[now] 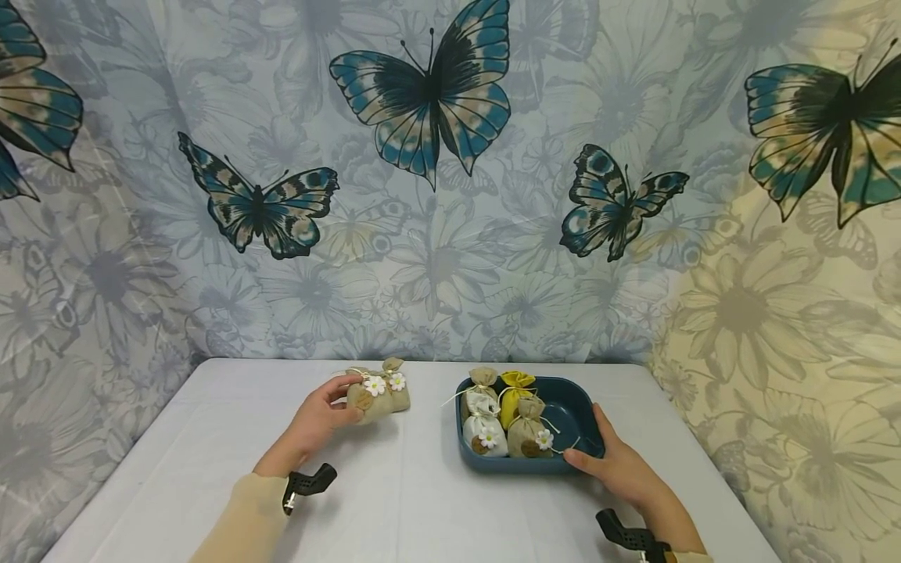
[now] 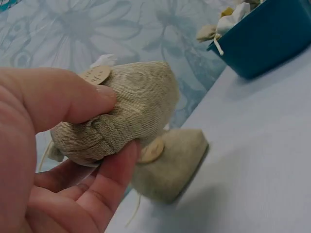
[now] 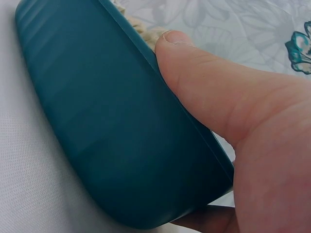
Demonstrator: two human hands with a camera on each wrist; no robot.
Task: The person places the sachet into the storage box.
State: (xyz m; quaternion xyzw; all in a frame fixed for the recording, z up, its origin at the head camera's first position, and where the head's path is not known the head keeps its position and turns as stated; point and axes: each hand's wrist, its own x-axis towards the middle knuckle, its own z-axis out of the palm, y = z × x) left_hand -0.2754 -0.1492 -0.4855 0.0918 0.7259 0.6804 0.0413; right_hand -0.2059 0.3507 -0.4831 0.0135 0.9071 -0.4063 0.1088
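Note:
My left hand (image 1: 314, 422) pinches a small beige drawstring pouch (image 2: 141, 97) between thumb and fingers. In the left wrist view this pouch is lifted, its round tag beside the thumb tip. Another beige pouch (image 2: 172, 172) sits on the table just behind it, also with a round tag. On the right, my right hand (image 1: 626, 463) grips the right end of a dark blue bin (image 1: 510, 464), thumb over the front rim and fingers round the side. Inside the bin are a white pouch (image 1: 484, 442), a yellow pouch (image 1: 512, 408) and two beige pouches (image 1: 524, 438), some with daisies.
A white cloth (image 1: 422, 512) covers the table. Behind it hangs a wall cloth (image 1: 443, 274) printed with flowers and butterflies. Pouches fill the bin's left and middle; the bare blue floor (image 1: 568, 418) shows at its right. Thin drawstrings (image 1: 450, 397) stick out over the rim.

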